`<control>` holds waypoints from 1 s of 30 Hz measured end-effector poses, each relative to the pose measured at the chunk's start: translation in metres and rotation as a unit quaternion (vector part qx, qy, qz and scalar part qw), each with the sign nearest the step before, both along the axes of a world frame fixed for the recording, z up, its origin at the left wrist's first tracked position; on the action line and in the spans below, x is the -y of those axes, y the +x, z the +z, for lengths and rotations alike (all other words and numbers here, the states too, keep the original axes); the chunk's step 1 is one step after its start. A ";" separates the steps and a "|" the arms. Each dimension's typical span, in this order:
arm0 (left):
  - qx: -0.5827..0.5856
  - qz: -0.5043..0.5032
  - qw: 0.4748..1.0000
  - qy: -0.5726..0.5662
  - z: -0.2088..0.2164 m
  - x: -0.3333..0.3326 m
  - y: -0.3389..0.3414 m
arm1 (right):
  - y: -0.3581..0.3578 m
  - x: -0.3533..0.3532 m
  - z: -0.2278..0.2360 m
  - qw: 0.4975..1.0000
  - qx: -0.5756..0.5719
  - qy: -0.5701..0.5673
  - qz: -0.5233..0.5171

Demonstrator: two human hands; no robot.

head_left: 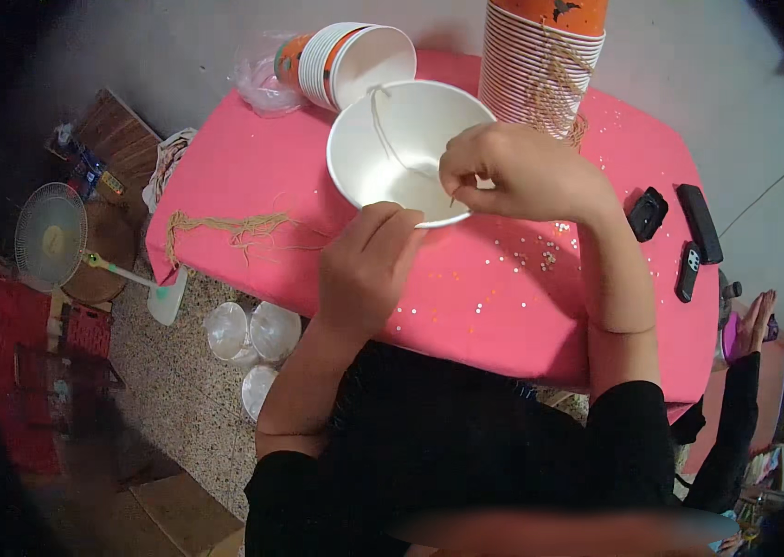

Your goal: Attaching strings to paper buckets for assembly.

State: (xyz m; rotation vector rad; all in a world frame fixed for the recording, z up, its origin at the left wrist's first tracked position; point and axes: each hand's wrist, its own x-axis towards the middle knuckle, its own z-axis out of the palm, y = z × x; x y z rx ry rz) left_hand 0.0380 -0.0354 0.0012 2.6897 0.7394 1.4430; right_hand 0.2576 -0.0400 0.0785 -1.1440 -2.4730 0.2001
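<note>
A white paper bucket is tipped toward me over the pink-covered table, its open mouth facing up. A beige cord runs from its far rim down into the inside. My left hand grips the near rim, thumb and fingers closed on the wall. Over the right side of the mouth, my right hand is closed in a pinch at the near inner wall. A short, thin end, seemingly of the cord, shows below its fingertips; the rest of the grip is hidden.
A tall stack of buckets stands behind, with cords hanging over it. More nested buckets lie at back left. Loose cords, paper dots and black devices lie around. Another person's hand shows at far right.
</note>
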 end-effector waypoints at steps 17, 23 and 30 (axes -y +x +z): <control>0.003 -0.035 0.995 0.096 -0.006 -0.002 -0.017 | -0.016 0.008 -0.002 0.997 -0.031 -0.032 0.069; -0.011 -0.022 0.998 0.051 -0.006 0.001 -0.021 | -0.017 0.008 -0.002 0.996 -0.027 -0.030 0.086; 0.011 -0.040 0.998 0.050 -0.005 -0.001 -0.019 | -0.018 0.008 -0.003 0.994 -0.015 -0.031 0.101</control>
